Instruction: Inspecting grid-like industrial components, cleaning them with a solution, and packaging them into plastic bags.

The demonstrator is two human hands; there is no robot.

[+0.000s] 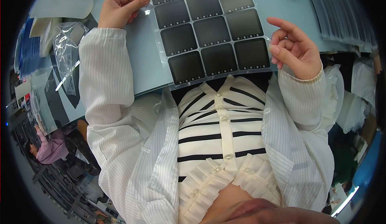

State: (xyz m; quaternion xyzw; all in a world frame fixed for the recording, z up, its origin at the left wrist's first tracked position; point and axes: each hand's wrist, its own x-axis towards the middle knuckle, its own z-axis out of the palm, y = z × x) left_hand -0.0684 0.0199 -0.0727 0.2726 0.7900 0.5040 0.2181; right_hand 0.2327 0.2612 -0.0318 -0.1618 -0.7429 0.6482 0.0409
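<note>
A clear plastic sheet (200,39) carries rows of dark, rounded rectangular panels with small pale marks along their lower edges. It lies over the pale table, its near edge just past the table's rim, close to my body. At its left edge my left hand (120,7) pinches the clear margin between thumb and curled fingers, the index finger stretched away. By the right edge is my right hand (294,50), its thumb and bent fingers closed at the sheet's border, index finger pointing outward. The far end of the sheet runs out of view.
Stacked clear sheets (335,12) lie at the far right. Crumpled clear wrapping (69,49) and blue-edged stacks (32,49) sit at the left. Plastic bags (349,107) hang or lie below the table's right side. A person in pink (52,148) is in the left background.
</note>
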